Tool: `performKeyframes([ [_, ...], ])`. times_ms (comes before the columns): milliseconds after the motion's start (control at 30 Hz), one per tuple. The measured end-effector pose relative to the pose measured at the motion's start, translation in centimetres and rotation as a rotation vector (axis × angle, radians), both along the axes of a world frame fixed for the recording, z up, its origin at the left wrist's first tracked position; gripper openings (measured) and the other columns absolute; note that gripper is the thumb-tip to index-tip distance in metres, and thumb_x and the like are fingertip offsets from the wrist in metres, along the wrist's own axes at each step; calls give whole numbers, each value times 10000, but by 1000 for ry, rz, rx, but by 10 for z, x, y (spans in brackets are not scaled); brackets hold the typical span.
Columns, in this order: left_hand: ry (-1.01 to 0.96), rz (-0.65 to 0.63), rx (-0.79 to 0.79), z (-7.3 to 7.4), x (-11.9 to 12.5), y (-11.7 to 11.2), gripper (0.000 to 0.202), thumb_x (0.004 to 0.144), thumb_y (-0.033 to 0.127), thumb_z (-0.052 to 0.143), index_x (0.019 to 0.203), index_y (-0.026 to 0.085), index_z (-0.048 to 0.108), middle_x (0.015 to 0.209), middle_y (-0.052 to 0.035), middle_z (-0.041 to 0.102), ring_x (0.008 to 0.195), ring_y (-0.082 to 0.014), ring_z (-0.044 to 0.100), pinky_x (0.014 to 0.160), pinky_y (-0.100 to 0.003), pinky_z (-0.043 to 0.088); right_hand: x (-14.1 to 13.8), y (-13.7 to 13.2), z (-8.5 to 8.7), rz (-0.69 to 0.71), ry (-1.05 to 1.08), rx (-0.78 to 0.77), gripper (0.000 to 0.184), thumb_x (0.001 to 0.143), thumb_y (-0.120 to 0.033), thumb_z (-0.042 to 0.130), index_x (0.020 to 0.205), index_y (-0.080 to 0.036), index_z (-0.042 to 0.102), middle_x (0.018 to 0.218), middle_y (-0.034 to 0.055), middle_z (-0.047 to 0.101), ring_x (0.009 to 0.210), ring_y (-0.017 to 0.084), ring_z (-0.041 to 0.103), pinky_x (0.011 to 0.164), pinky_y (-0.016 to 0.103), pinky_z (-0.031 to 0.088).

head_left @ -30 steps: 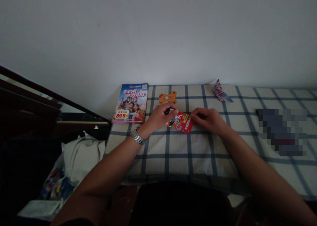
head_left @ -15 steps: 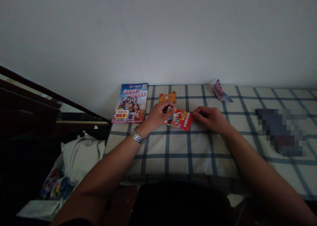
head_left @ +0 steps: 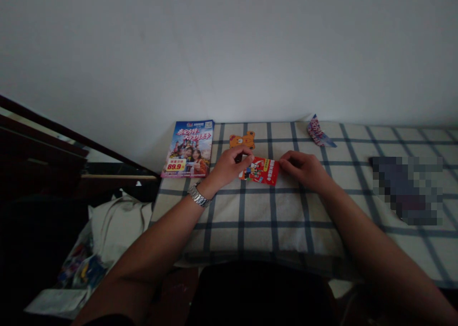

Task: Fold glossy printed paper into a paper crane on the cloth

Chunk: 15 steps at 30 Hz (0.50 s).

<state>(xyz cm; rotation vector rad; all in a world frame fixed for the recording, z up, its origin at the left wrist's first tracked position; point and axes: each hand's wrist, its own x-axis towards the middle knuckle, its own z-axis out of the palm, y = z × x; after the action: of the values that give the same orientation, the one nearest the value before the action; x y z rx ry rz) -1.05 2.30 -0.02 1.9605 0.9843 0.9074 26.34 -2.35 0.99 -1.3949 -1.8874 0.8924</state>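
Observation:
A red printed paper leaflet point(head_left: 264, 171) with cartoon figures and white lettering is stretched between my hands, just over the checked cloth. My left hand point(head_left: 232, 166), with a metal-band watch on its wrist, pinches the leaflet's left upper edge between thumb and index finger. At its right upper corner, the thumb and fingertips of my right hand point(head_left: 299, 169) are closed on the paper. Behind the leaflet, a brown bear figure point(head_left: 242, 140) shows on the cloth. I cannot tell whether the leaflet is folded.
A stack of blue and pink flyers point(head_left: 189, 149) lies left of my hands. Against the wall point(head_left: 250, 54) sits a folded paper piece point(head_left: 319, 133). A blurred-out dark object point(head_left: 404, 190) lies to the right on the checked cloth point(head_left: 250, 238). White bags point(head_left: 119, 226) are at lower left.
The leaflet's right side has risen and turned slightly flatter, along with my right hand, which moved up a little. My left hand stays nearly in place.

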Motion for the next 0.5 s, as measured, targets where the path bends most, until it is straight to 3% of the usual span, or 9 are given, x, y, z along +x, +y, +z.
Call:
performKeyframes([
  [200,104,19,74,-2,0,-3,152,1016,331,626,1018,198,698,920,-15,726,749,-151,637,712,-289,487,0,1,-4,-50,16,1,308,988,-488,606,914,-212,717,747,36,722,641,188,630,592,307,476],
  [333,161,58,180,0,1,-6,162,1012,252,637,1163,214,682,1143,-44,730,1014,-194,691,940,-368,544,2,3,-5,-66,-44,48,320,992,-487,595,910,-202,716,727,31,709,624,178,609,583,303,453],
  [433,163,71,310,4,1,-7,273,989,192,661,1260,231,648,1267,-71,677,1255,-236,616,1135,-459,483,4,5,-6,-85,-109,88,322,993,-479,589,918,-198,726,719,30,710,606,169,593,576,298,435],
  [500,187,51,392,6,1,-8,274,988,199,670,1259,237,651,1304,-80,648,1305,-251,583,1192,-498,442,4,5,-7,-90,-143,104,311,992,-464,589,922,-198,734,720,32,719,604,171,596,579,298,434],
])
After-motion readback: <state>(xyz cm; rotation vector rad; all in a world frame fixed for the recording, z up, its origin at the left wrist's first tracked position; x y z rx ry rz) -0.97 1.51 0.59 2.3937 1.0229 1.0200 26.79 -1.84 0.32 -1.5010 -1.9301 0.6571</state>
